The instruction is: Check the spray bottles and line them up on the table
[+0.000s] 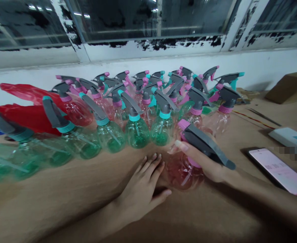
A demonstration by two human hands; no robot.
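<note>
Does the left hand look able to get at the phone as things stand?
Probably not directly: the right hand, holding a pink-collared spray bottle, and its forearm appear to lie between the left hand and the phone.

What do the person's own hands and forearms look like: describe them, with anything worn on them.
The left hand and right hand are ungloved, with slim fingers and visible nails. Both forearms are bare, with no sleeve in view. No watch or bracelet shows, and no ring on the left hand; part of the right hand is hidden.
</note>
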